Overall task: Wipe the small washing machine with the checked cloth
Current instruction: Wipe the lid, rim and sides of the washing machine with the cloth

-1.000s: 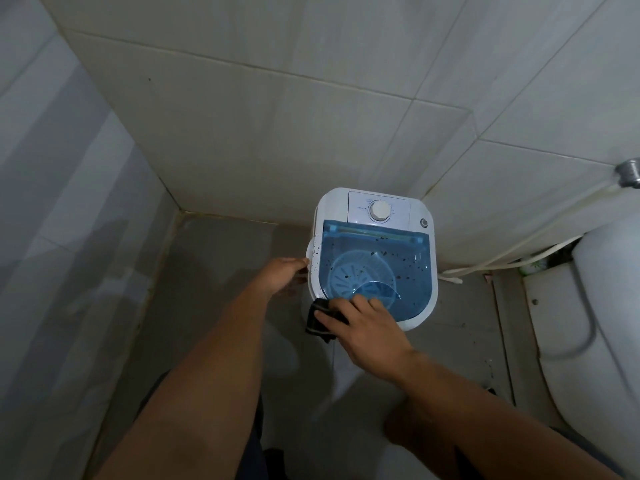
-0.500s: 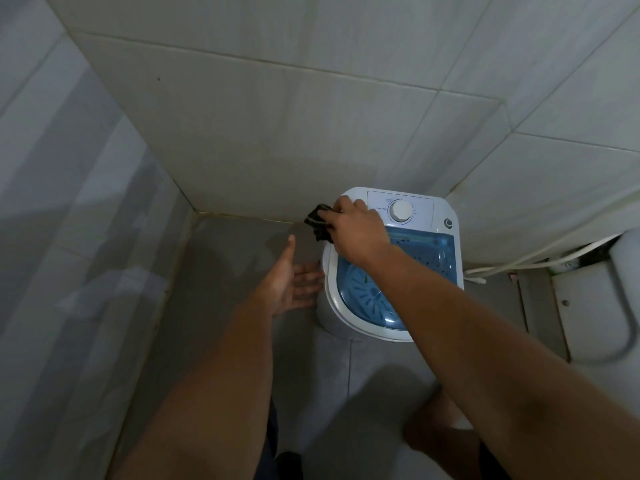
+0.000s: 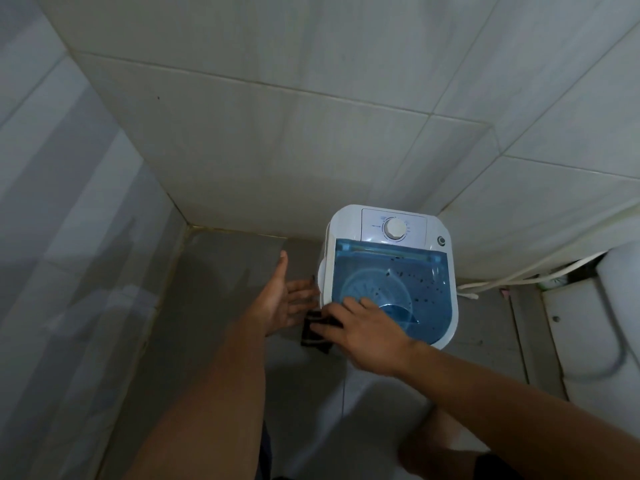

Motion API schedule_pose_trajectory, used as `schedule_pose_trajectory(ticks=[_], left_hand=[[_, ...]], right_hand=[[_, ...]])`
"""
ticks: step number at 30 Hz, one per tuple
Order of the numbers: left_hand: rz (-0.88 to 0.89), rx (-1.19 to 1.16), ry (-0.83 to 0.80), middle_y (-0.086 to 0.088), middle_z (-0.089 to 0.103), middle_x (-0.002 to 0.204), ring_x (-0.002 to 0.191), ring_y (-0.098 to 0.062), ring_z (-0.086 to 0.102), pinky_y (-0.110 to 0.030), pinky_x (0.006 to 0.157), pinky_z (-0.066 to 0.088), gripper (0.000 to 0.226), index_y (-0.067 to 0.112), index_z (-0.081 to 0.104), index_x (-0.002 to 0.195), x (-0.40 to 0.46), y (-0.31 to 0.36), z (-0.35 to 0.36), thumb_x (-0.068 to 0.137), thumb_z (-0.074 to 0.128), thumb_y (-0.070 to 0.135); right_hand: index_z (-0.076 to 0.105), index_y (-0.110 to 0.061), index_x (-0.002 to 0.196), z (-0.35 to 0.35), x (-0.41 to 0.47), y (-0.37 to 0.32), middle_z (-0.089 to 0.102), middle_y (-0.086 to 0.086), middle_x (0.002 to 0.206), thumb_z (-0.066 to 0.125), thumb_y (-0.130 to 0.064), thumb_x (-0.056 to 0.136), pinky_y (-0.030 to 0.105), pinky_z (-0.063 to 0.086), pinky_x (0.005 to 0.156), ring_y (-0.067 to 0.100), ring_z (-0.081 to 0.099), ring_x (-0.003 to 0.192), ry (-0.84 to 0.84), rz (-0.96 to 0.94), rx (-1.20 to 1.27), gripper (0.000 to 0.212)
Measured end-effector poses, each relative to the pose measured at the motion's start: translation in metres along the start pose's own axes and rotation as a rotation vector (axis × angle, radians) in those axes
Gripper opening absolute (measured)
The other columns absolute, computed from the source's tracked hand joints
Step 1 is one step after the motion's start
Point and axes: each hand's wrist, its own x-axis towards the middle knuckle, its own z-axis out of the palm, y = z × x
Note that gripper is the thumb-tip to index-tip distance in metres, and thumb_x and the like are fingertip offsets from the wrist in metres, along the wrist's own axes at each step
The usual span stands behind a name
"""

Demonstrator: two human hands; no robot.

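Observation:
A small white washing machine (image 3: 349, 220) with a clear blue lid (image 3: 415, 271) and a round dial stands on the floor against the tiled wall. Dark specks dot the lid. My right hand (image 3: 367, 327) presses the dark checked cloth (image 3: 313, 336) against the machine's front left corner, and the cloth hangs over the edge. My left hand (image 3: 282, 299) is open, palm toward the machine's left side, fingertips close to its wall.
Tiled walls close in on the left and behind. A white hose (image 3: 526, 277) runs along the wall to the right of the machine. A white toilet (image 3: 595, 323) fills the right edge. Grey floor tiles (image 3: 221, 282) lie to the left.
My right hand has swept the cloth from the machine's back left corner down its left rim to the front left corner. My left hand stays open beside the machine.

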Motion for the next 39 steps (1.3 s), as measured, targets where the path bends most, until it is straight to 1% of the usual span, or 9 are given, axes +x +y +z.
schedule_pose_trajectory(ticks=[4,7,13,20,23,25,28,31,39], left_hand=[[-0.005,-0.027,0.014,-0.011,0.071,0.123,0.117,-0.031,0.063,-0.048,0.104,0.046,0.099,0.016,0.067,0.122,0.007,0.000,0.001,0.075,0.024,0.092],[-0.017,0.004,0.017,-0.006,0.071,0.119,0.113,-0.026,0.064,-0.039,0.086,0.050,0.083,0.020,0.067,0.118,0.007,0.001,0.003,0.085,0.027,0.083],[0.061,0.180,0.092,-0.005,0.074,0.117,0.108,-0.021,0.069,-0.030,0.074,0.054,0.034,0.016,0.067,0.126,-0.001,0.000,0.013,0.095,0.063,0.031],[-0.008,0.042,0.045,-0.009,0.070,0.125,0.118,-0.027,0.063,-0.042,0.099,0.048,0.040,0.017,0.066,0.126,0.006,-0.001,0.005,0.095,0.041,0.021],[0.003,0.033,0.050,-0.009,0.071,0.122,0.114,-0.026,0.064,-0.040,0.091,0.052,0.041,0.016,0.067,0.125,0.007,-0.001,0.005,0.094,0.040,0.020],[-0.001,0.038,0.053,-0.008,0.072,0.122,0.114,-0.026,0.065,-0.037,0.083,0.053,0.044,0.016,0.067,0.126,0.008,-0.002,0.006,0.093,0.039,0.021],[0.000,0.032,0.069,-0.007,0.073,0.121,0.115,-0.026,0.065,-0.036,0.082,0.053,0.044,0.016,0.067,0.126,0.007,-0.003,0.006,0.093,0.038,0.021],[-0.001,0.032,0.067,-0.007,0.073,0.121,0.116,-0.026,0.065,-0.036,0.080,0.053,0.045,0.015,0.067,0.126,0.005,-0.002,0.006,0.093,0.037,0.020],[0.002,0.012,0.065,-0.009,0.072,0.123,0.114,-0.026,0.065,-0.036,0.085,0.053,0.047,0.014,0.067,0.126,0.007,0.000,0.007,0.091,0.036,0.018]], right_hand=[[0.062,-0.029,0.134,-0.017,0.052,0.050,0.062,0.006,0.117,0.073,-0.023,0.082,0.041,0.050,0.074,0.031,0.059,0.096,0.028,0.203,0.053,0.053],[0.056,-0.029,0.140,-0.030,0.096,0.096,0.056,0.010,0.125,0.067,-0.020,0.088,0.045,0.048,0.078,0.036,0.056,0.105,0.009,0.390,0.014,0.054],[0.048,-0.021,0.142,-0.040,0.135,0.122,0.047,0.014,0.131,0.065,-0.013,0.088,0.044,0.047,0.079,0.036,0.051,0.111,-0.013,0.666,0.000,0.056],[0.057,-0.029,0.139,-0.016,0.068,0.066,0.053,0.012,0.125,0.068,-0.013,0.083,0.046,0.052,0.076,0.037,0.057,0.100,0.041,0.374,0.091,0.060],[0.058,-0.035,0.138,-0.036,0.065,0.073,0.055,0.008,0.120,0.061,-0.023,0.095,0.044,0.055,0.081,0.034,0.062,0.099,-0.077,0.298,0.326,0.045],[0.056,-0.040,0.140,-0.056,0.088,0.098,0.055,0.008,0.118,0.055,-0.024,0.098,0.043,0.053,0.087,0.031,0.061,0.101,-0.020,0.414,0.401,0.044],[0.056,-0.032,0.140,-0.069,0.115,0.139,0.051,0.010,0.123,0.061,-0.018,0.096,0.043,0.054,0.086,0.031,0.058,0.102,0.149,0.676,0.284,0.047],[0.052,-0.023,0.142,-0.053,0.114,0.136,0.043,0.015,0.133,0.064,-0.010,0.089,0.047,0.054,0.086,0.035,0.051,0.110,0.010,0.762,0.065,0.055],[0.056,-0.028,0.141,-0.026,0.088,0.078,0.046,0.016,0.136,0.065,-0.012,0.086,0.047,0.048,0.081,0.038,0.053,0.105,-0.023,0.437,0.025,0.059]])
